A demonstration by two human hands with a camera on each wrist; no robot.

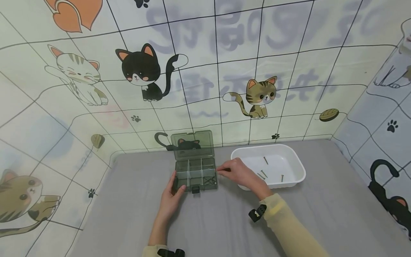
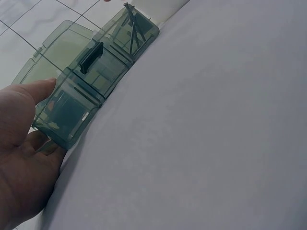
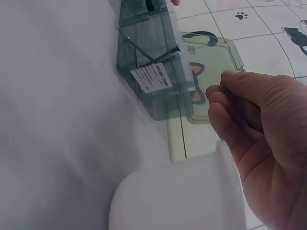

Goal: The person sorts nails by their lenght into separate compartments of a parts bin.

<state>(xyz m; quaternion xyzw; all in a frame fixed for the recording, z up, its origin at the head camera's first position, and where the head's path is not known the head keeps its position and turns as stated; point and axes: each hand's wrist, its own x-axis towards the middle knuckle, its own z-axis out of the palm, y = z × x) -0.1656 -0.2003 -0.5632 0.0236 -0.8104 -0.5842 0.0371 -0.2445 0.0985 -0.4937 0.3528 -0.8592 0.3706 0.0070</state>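
Note:
A green see-through compartment box [image 1: 181, 175] stands on the grey cloth with its lid [image 1: 196, 151] raised at the back. My left hand [image 1: 170, 198] grips its front left corner; in the left wrist view the thumb is at the front and the fingers curl round the end. Several dark screws [image 1: 210, 180] lie in the front right compartment. Just right of the box, my right hand [image 1: 237, 173] has its thumb and fingertips drawn together. Whether a small thing is between them is hidden. In the right wrist view, those fingertips are apart from the box.
A white tray [image 1: 292, 166] stands right of the box, partly behind my right hand and wrist, with several screws [image 1: 264, 174] lying in it. A cloth with printed cats hangs behind and at both sides. The grey cloth [image 1: 135, 203] covers the table.

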